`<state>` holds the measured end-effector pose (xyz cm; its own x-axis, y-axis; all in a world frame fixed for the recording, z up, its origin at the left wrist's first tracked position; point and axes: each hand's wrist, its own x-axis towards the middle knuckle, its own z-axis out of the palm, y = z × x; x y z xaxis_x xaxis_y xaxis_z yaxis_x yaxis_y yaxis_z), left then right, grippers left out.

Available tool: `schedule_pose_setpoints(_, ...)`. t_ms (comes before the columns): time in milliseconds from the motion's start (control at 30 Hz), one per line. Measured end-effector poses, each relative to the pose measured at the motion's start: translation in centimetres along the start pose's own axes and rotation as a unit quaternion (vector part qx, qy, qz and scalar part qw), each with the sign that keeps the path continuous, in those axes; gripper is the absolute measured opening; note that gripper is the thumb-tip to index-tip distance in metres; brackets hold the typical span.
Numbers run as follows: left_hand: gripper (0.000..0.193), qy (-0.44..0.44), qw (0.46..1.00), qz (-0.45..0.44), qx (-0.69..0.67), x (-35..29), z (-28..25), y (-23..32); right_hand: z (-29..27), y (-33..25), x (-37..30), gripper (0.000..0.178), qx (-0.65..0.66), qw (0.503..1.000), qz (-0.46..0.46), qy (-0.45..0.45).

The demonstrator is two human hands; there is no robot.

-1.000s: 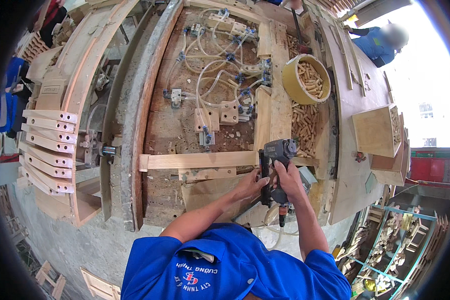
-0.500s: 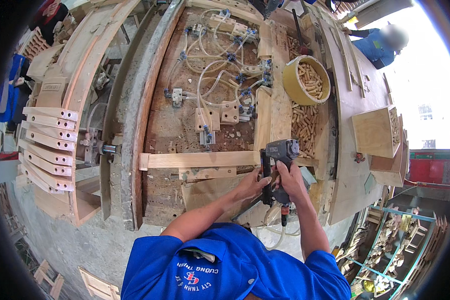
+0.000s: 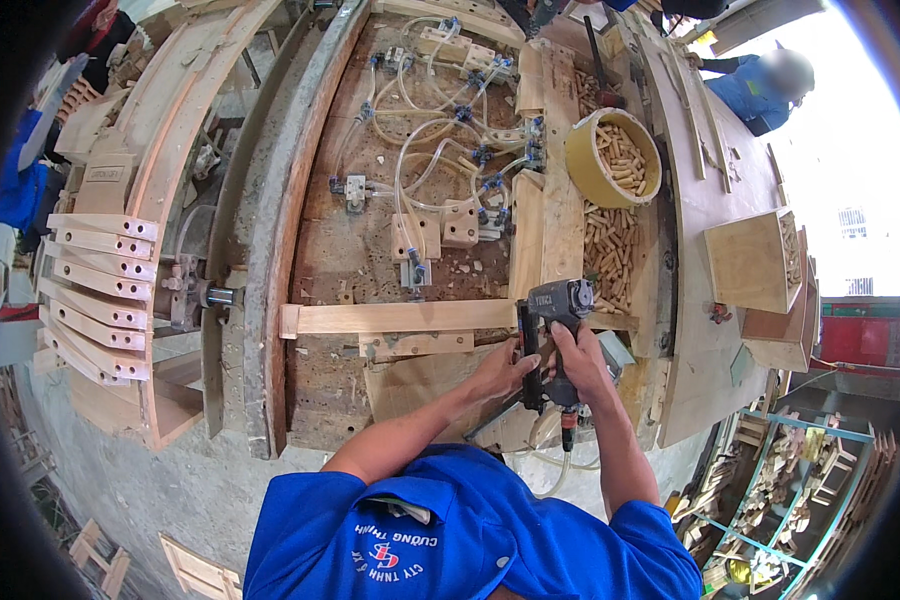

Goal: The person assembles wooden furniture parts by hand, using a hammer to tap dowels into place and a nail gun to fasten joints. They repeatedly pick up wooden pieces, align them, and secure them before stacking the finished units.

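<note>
At the right end of the wooden bar (image 3: 405, 317), the right hand (image 3: 584, 364) grips the nail gun (image 3: 558, 302) and the left hand (image 3: 504, 370) clasps its black side, probably to keep it steady.

Black nail gun (image 3: 560, 298): one short line of pale capital lettering on the dark body.
Blue shirt (image 3: 440, 520), the wearer's own: white capital lettering set in two parts, above and below a red-and-white emblem (image 3: 383, 553) on the chest, partly inverted in this view.
Cardboard box (image 3: 108, 190), at left: one line of dark print on the side, small and indistinct.
</note>
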<state>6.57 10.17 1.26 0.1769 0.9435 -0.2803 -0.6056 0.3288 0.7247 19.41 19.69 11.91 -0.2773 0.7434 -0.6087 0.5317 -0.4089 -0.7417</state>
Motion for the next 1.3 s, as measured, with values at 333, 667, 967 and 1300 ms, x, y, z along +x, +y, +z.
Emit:
schedule_pose_setpoints(333,0.049,-0.042,0.999,-0.002,0.002,1.2,0.4,-2.1,-1.1,-0.1,-1.5,0.027,-0.019,0.999,-0.024,0.036)
schedule_pose_setpoints(667,0.041,0.109,0.964,-0.030,0.242,-5.5,-6.9,0.2,-18.3,2.2,-10.6,0.022,-0.130,0.932,-0.093,0.325)
schedule_pose_setpoints(967,0.031,0.394,0.868,0.088,0.288,-8.5,-17.1,12.5,-32.9,12.1,-3.8,0.060,-0.586,0.693,-0.020,0.419)
schedule_pose_setpoints(1300,0.045,0.519,0.693,0.025,0.500,-1.2,-18.2,20.9,-22.1,14.5,-6.9,0.061,-0.501,0.731,-0.109,0.450)
